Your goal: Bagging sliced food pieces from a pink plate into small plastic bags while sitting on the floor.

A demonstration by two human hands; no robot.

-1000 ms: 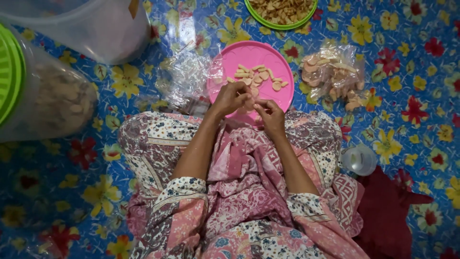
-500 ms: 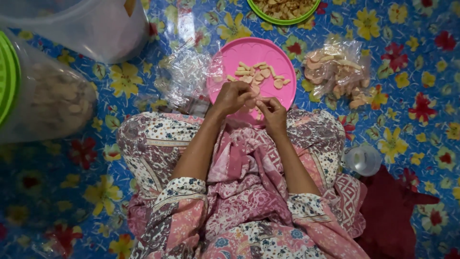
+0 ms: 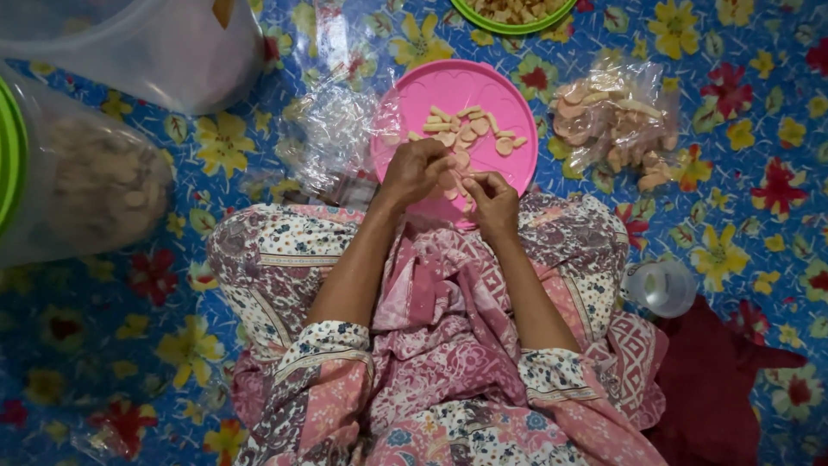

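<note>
Pinching 1 cracker point(image 3: 454, 179): fingers of 2 hands, left hand point(image 3: 416, 171), right hand point(image 3: 493, 204), over 1 pink plate point(image 3: 405, 112).

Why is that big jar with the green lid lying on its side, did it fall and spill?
The clear jar lies on its side on the flowered mat, but its green lid looks on and nothing has spilled beside it. The pale pieces stay on the pink plate.

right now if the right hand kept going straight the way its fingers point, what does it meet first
The right hand points up and slightly left, so it would probably first meet the pale cracker pieces on the pink plate, close beside the left hand. Height above the plate is unclear.
</note>
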